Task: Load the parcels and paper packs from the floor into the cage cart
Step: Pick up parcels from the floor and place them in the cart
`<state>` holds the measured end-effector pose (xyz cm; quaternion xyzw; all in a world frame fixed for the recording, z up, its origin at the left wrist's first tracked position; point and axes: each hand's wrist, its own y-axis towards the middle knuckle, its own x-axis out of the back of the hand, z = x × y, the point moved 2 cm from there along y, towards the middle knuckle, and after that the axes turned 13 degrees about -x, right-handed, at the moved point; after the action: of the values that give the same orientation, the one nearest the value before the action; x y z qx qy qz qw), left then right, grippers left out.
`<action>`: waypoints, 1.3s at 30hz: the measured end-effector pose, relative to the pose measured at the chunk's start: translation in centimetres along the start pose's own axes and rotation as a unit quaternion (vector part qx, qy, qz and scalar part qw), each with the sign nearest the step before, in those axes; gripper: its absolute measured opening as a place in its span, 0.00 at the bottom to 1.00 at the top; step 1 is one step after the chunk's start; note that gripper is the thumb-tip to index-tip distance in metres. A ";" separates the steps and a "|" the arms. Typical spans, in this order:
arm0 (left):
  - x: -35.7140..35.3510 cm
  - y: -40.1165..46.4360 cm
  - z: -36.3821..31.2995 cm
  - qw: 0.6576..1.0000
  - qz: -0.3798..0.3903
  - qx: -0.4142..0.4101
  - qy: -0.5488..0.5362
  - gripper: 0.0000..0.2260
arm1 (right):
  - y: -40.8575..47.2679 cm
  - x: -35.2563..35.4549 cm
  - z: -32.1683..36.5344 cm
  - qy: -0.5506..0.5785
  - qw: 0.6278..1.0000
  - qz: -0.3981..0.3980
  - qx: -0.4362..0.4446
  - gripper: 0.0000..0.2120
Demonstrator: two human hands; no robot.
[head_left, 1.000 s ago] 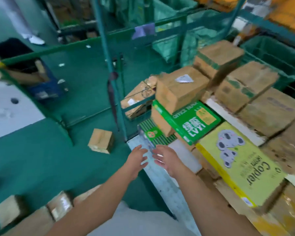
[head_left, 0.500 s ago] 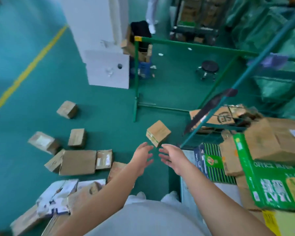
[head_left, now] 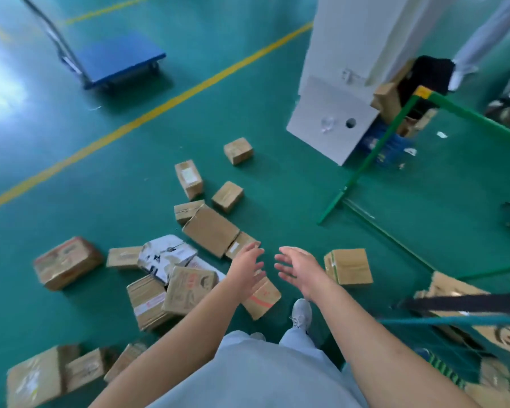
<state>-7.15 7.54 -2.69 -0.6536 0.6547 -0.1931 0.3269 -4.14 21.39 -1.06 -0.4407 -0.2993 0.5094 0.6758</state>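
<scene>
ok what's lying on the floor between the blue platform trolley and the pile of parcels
In the head view, only a yellow floor line crosses the green floor between the blue platform trolley and the parcels; otherwise that stretch is bare.

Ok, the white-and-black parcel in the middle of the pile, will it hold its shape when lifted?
Probably not fully: the white parcel looks creased and dented, so it may sag. It leans on brown boxes, so they might shift when it is pulled out. Both hands underneath seems wise.
</scene>
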 end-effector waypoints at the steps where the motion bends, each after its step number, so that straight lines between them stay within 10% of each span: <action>1: 0.0 0.1 0.1 1.000 -0.012 0.000 -0.004 0.19 | 0.3 -0.1 0.4 -0.009 1.000 0.009 -0.002 0.11; 11: -7.2 0.4 0.5 0.994 -0.107 -0.001 -0.028 0.19 | 3.2 6.5 5.6 -0.072 0.995 0.056 -0.032 0.10; 39: -23.7 11.4 11.2 0.985 0.017 0.113 0.129 0.18 | 15.0 28.9 2.5 0.068 0.984 -0.081 -0.143 0.07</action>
<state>-9.46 33.59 -14.28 -0.5707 0.6766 -0.3430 0.3145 -3.93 50.99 -14.82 -0.5409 -0.3566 0.3739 0.6637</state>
